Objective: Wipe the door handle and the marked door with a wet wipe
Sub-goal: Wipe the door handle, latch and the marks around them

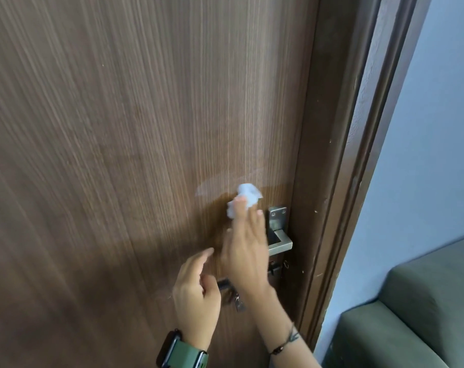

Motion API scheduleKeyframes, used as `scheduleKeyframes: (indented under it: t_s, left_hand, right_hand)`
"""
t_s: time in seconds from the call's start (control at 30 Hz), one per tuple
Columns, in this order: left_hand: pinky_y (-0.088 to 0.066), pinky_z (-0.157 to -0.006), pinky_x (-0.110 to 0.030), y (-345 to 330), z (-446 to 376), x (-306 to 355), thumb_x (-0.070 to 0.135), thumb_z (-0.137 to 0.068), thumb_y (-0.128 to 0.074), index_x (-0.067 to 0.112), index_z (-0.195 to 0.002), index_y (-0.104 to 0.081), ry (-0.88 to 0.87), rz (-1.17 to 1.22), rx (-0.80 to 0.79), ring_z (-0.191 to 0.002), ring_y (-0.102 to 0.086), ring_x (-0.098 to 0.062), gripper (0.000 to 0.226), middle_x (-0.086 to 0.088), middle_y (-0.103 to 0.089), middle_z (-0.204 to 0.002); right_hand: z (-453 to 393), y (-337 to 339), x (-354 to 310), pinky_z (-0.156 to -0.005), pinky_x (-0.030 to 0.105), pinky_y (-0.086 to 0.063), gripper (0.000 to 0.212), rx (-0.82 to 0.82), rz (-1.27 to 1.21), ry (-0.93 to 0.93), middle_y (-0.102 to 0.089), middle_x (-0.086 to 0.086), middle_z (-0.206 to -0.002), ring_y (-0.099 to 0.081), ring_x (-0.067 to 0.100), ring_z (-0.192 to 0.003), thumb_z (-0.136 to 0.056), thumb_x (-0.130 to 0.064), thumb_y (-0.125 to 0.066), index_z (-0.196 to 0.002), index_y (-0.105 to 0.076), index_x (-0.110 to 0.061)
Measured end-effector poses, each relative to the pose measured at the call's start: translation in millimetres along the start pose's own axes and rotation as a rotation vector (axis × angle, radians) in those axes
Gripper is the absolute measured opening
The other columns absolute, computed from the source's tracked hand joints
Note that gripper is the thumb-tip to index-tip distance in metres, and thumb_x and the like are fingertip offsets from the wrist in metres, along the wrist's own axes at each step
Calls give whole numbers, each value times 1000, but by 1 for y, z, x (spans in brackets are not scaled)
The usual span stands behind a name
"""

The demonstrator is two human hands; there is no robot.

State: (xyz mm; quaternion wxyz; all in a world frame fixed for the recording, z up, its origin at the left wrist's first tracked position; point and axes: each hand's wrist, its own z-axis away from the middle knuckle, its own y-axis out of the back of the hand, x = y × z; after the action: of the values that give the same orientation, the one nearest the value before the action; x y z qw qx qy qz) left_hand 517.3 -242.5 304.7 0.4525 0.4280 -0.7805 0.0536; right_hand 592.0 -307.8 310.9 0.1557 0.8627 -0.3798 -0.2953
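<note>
The wet wipe [243, 199], crumpled into a wad, is pressed flat against the door [119, 128] by the extended fingers of the right hand [245, 245]; the grip is apart, the fingers straight rather than curled, so that pressure is spread over the wad for rubbing. The wipe is seen just above and to the left of the door handle [280, 244], near the latch edge. A pale, glossy arc [209, 188] is visible on the wood beside the wipe and is judged to be a damp streak, which suggests that the panel is the part now being cleaned. The left hand [196, 290] is held below and to the left, close to the door, its fingers loosely bent and nothing held; whether it touches the wood cannot be told. Behind the two wrists a small dark bolt or latch fitting [224, 284] is partly hidden. A watch with a green strap [184, 353] is worn on the left wrist and a thin cord bracelet [284, 346] on the right. To the right lie the dark door frame [339, 181], a pale blue wall [424, 155] and a green sofa [411, 314]. The projecting handle and its plate are judged the chief obstacle to rightward strokes.
</note>
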Motion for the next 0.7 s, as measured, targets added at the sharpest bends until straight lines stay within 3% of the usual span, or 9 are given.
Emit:
scheduleKeyframes:
  t_s: [0.1,0.2,0.33,0.4,0.5,0.63,0.7]
  left_hand:
    - [-42,-80,-22,2,-2,-4,-4,-61,-37,3,-97,-65,30,-25,29,-92,-63,-25,46,-14,-69,-98]
    - [-48,-85,-29,5,0,-10,-1,-61,-36,5,-101,-64,58,-27,50,-94,-62,-27,49,-11,-68,-102]
    - [-47,-84,-31,2,5,-14,-3,-64,-36,4,-102,-64,96,-43,65,-93,-62,-27,48,-13,-68,-101]
    - [-48,-83,-32,1,8,-16,-7,-67,-37,4,-101,-64,111,-39,58,-92,-62,-28,44,-13,-68,-100]
    - [-47,-86,-33,0,10,-19,-16,-69,-40,2,-103,-63,136,-54,29,-93,-62,-30,44,-15,-67,-101]
    - [-41,-84,-24,2,11,-25,-26,-64,-43,0,-101,-63,143,-72,17,-91,-62,-29,50,-15,-68,-99]
    - [-40,-84,-22,2,12,-26,-26,-64,-43,1,-101,-63,144,-77,13,-90,-62,-28,50,-14,-68,-98]
  right_hand:
    - [14,-14,-20,-114,43,-25,51,-29,-8,111,-55,16,-133,-46,33,-128,-89,-6,-55,-135,-38,3]
    - [21,-19,-18,-110,44,-28,51,-18,8,155,-53,17,-135,-45,32,-128,-85,-8,-62,-132,-45,2]
    - [56,-33,-10,-109,43,-34,47,-107,60,195,-52,15,-136,-46,27,-128,-93,-26,-45,-132,-47,0]
    - [84,-43,0,-105,42,-40,50,-209,114,185,-55,14,-133,-51,25,-124,-92,-32,-46,-129,-52,0]
    - [116,-53,20,-101,41,-45,57,-318,189,169,-58,14,-129,-57,26,-118,-76,-29,-70,-124,-57,0]
    - [117,-49,54,-106,41,-38,48,-239,173,207,-67,14,-116,-63,29,-109,-80,-13,-50,-126,-47,0]
    - [106,-41,82,-107,42,-33,51,-196,193,183,-69,17,-110,-64,33,-106,-72,-10,-59,-122,-51,2]
